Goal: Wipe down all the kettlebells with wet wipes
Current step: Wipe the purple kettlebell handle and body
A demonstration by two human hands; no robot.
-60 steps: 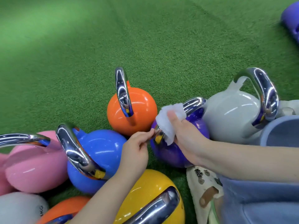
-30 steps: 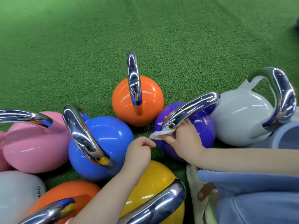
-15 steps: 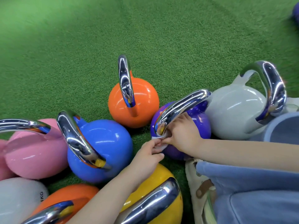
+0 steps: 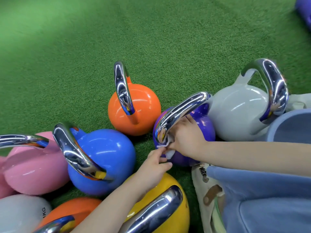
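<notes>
- White wet wipe (image 4: pixel 168 153), crumpled and mostly hidden, sits at the base of the purple kettlebell (image 4: pixel 204 126)'s chrome handle (image 4: pixel 180 113).
- Right hand (image 4: pixel 186 138) fingers curl around the wipe, pressing it against the handle.
- Left hand (image 4: pixel 154 165) fingers pinch the wipe's lower edge.
- Glossy round orange kettlebell (image 4: pixel 143 110), blue kettlebell (image 4: pixel 104 158) and grey kettlebell (image 4: pixel 235 113) crowd around on green turf (image 4: pixel 151 39).
- Yellow kettlebell (image 4: pixel 168 187) is cut off below.

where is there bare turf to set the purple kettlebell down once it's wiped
The widest bare turf lies beyond the upright orange kettlebell and the grey kettlebell. A thin strip runs between the blue kettlebell and the purple kettlebell, where both hands work. Lower left is packed with kettlebells touching.
</notes>
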